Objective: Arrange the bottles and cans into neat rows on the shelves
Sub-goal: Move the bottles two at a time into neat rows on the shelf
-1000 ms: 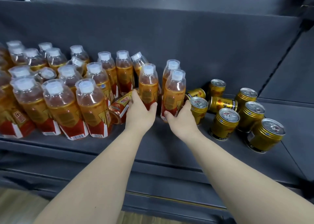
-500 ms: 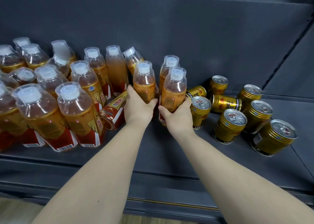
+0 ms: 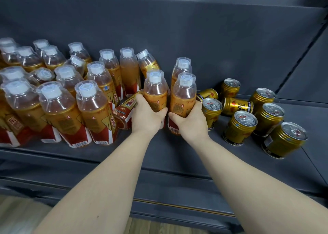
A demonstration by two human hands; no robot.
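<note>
Though apart a second ago, now nearly touching, upright on shelf (image 3: 177,154) | left bottle (image 3: 155,91) wrapped by left hand (image 3: 147,117), right bottle (image 3: 183,95) by right hand (image 3: 190,122), fingers curled | probably closes row gap; leaves toppled bottle (image 3: 124,109) lying.

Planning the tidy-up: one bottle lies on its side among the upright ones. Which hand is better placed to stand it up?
Probably the left hand: it sits beside the fallen bottle, though it must release its upright bottle first. The right hand grips another bottle farther right.
</note>
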